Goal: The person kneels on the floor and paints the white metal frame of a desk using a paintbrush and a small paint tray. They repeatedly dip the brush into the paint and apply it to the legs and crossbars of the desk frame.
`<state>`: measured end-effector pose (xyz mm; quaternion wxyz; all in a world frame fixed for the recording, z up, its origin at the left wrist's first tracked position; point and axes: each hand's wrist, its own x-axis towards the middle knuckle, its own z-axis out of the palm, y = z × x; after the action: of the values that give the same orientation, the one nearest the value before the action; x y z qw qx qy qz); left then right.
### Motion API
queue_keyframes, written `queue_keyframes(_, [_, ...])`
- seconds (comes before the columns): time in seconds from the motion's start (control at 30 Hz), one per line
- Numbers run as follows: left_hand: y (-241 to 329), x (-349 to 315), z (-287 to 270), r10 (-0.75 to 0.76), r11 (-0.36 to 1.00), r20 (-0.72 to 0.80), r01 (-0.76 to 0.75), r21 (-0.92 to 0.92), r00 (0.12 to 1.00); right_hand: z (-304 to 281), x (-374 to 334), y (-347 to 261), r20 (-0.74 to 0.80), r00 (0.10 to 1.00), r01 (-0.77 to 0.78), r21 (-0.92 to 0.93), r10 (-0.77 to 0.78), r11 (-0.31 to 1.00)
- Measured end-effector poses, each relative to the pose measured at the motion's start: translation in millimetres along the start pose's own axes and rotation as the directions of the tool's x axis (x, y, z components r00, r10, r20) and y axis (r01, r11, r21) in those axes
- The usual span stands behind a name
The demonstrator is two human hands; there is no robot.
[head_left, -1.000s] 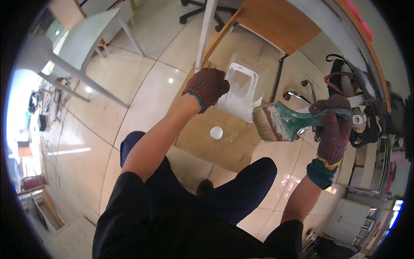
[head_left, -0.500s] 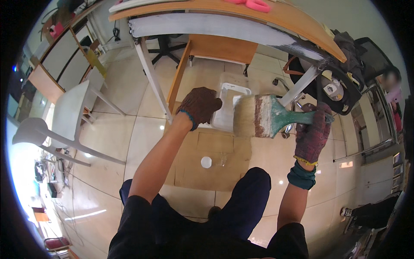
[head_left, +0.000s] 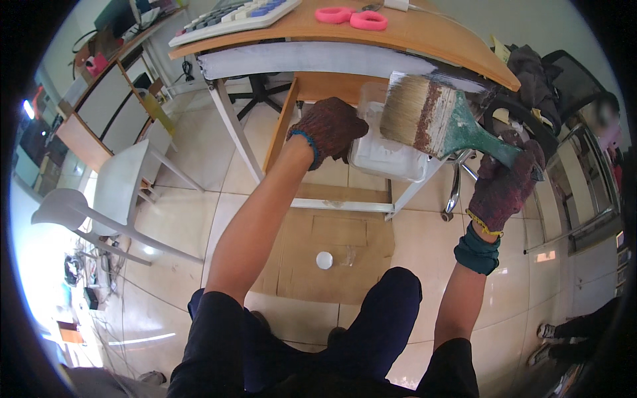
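My right hand, in a dark red knit glove, grips the green handle of a wide paintbrush. The brush's bristles point left, with white paint on their tip, close below the desk's front rail. A clear plastic tub with white paint in it is held up by my left hand, whose dark gloved fingers close on its left side. The bristles hang over the tub; whether they touch its rim I cannot tell. Along the desk the front rail is mostly white, with a dark, streaky stretch at its right end.
Pink-handled scissors and a keyboard lie on the desk. Below, flat cardboard carries a white disc. A pale chair stands left; a bag and an office chair are at right. Another person's feet show lower right.
Both hands have risen and shifted to the right, the tub and brush with them. The bristles have come up near the rail. My view has tilted up, showing more of the desktop.
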<state>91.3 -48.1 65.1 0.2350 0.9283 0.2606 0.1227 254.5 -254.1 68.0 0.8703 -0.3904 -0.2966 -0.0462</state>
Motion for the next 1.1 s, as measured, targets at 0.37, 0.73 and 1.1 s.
queue_keyframes(0.37, [1, 14, 3, 0.266, 0.94, -0.039, -0.25, 0.23, 0.963, -24, 6, -5, 0.044, 0.993, 0.115, -0.097, -0.111, 0.989])
queue_keyframes(0.73, [7, 19, 4, 0.287, 0.922, -0.044, -0.263, 0.285, 0.957, -21, 7, -5, -0.106, 0.968, 0.208, -0.157, -0.226, 0.965])
queue_keyframes(1.1, [22, 19, -4, -0.011, 0.99, 0.016, 0.009, 0.138, 1.0, 3, 2, -2, -0.047, 0.979, 0.194, -0.042, -0.196, 0.98])
